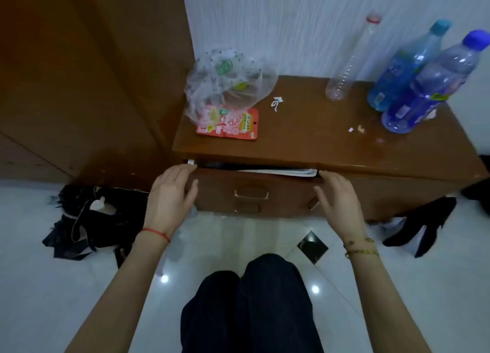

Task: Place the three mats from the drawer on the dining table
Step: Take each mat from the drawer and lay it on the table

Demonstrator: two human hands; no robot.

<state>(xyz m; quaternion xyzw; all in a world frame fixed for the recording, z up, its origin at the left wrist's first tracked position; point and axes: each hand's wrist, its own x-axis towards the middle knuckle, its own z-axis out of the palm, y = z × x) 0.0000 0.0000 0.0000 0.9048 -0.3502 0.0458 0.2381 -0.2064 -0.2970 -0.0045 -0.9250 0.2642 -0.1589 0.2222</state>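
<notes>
The top drawer (254,182) of a low brown cabinet is pulled out a little. In the gap lies a pale, flat stack (286,171), likely the mats; only its edge shows. My left hand (169,193) rests on the drawer front's left corner, fingers over the top edge. My right hand (336,196) is at the drawer's right corner, fingers spread against the front. Neither hand holds a mat. A metal handle (251,193) sits in the middle of the drawer front. No dining table is in view.
On the cabinet top (305,137) are a clear plastic bag (225,82), a red snack packet (230,125), an empty clear bottle (350,60), two blue bottles (424,79) and scraps. Dark clothes (87,220) lie on the white tile floor left; black shoes (424,225) right. A wooden wardrobe (79,74) stands left.
</notes>
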